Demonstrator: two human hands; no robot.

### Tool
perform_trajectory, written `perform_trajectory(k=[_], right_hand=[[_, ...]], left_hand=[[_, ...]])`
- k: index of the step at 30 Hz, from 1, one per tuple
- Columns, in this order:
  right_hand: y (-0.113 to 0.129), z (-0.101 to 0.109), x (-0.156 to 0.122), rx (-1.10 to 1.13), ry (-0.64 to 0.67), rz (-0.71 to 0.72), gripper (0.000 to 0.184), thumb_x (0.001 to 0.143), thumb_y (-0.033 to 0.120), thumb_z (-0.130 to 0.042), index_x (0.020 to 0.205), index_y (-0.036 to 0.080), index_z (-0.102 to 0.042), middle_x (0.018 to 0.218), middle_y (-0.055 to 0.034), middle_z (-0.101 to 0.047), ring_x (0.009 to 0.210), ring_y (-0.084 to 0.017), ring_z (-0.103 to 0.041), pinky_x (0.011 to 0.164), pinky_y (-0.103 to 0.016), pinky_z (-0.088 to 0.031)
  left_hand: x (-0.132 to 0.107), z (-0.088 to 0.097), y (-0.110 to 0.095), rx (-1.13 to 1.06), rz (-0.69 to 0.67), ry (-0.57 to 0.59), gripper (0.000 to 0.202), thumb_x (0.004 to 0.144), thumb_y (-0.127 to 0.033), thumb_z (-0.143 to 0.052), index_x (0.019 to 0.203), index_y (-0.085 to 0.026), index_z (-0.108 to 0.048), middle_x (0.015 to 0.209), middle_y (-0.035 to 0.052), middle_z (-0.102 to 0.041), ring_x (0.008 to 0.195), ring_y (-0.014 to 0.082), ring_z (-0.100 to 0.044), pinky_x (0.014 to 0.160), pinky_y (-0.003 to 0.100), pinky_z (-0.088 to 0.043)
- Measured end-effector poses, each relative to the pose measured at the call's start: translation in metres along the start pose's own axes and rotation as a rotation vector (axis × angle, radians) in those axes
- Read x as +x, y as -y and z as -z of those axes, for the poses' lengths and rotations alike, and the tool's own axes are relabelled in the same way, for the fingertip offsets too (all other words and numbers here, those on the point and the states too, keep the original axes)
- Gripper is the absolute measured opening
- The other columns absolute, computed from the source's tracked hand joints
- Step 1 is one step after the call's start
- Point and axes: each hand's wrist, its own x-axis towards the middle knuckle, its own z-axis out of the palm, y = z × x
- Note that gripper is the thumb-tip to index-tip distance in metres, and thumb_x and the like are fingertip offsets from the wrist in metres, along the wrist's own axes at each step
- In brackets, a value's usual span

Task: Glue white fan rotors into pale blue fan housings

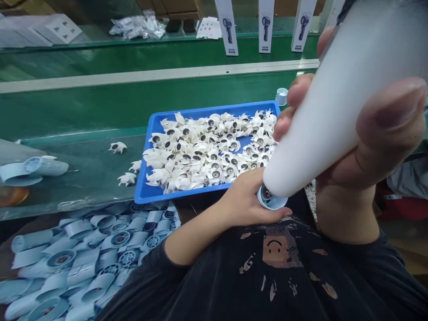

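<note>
My right hand (377, 133) is wrapped round a long white tapered tool (334, 102) held close to the camera, its lower end pressed into a small pale blue cylindrical housing (271, 199). My left hand (249, 200) grips that housing from the left, just in front of my black shirt. Beyond both hands lies a blue tray (143, 194) heaped with several white fan impellers (207, 151).
A bin of several pale blue housings (87, 258) sits at lower left. Three loose impellers (117, 147) lie on the green belt (83, 107) left of the tray. More housings (36, 167) lie at far left. White product boxes (227, 26) stand at the back.
</note>
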Motion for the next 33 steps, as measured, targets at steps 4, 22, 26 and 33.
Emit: perform_trajectory(k=[4,22,26,33], right_hand=[[0.004,0.005,0.003,-0.171,0.056,-0.128,0.069,0.066,0.088,-0.052,0.083,0.022,-0.061,0.091,-0.0011,-0.064,0.098,-0.028,-0.071,0.072,-0.038,-0.063],[-0.001,-0.005,0.003,-0.046,-0.053,-0.114,0.057,0.072,0.081,-0.056,0.080,0.024,-0.060,0.086,0.0036,-0.065,0.071,-0.016,-0.071,0.066,-0.031,-0.063],[-0.003,0.016,0.004,-0.011,-0.116,-0.138,0.042,0.065,0.070,-0.073,0.082,0.032,-0.067,0.083,0.0073,-0.069,0.067,-0.014,-0.069,0.061,-0.028,-0.060],[-0.025,0.077,-0.017,-0.267,-0.220,-0.042,0.048,0.064,0.062,-0.077,0.103,0.037,-0.069,0.098,0.0020,-0.069,0.089,-0.023,-0.070,0.061,-0.034,-0.058]], left_hand=[[0.001,0.000,-0.001,-0.009,-0.008,-0.007,0.033,0.072,-0.047,-0.071,0.082,-0.019,-0.060,0.076,0.0007,-0.062,0.067,0.0153,-0.057,0.061,0.028,-0.046],[0.003,0.002,-0.002,-0.012,0.075,0.060,0.039,0.070,-0.046,-0.076,0.096,-0.020,-0.062,0.088,0.0022,-0.069,0.078,0.0206,-0.064,0.068,0.032,-0.050],[-0.007,0.019,0.016,0.164,0.125,0.122,0.057,0.072,-0.045,-0.076,0.121,-0.023,-0.057,0.116,0.0083,-0.070,0.097,0.0270,-0.067,0.081,0.040,-0.053],[-0.059,0.070,0.088,0.109,0.085,-0.676,0.045,0.069,-0.054,-0.077,0.099,-0.024,-0.060,0.089,0.0035,-0.071,0.083,0.0225,-0.069,0.077,0.037,-0.055]])
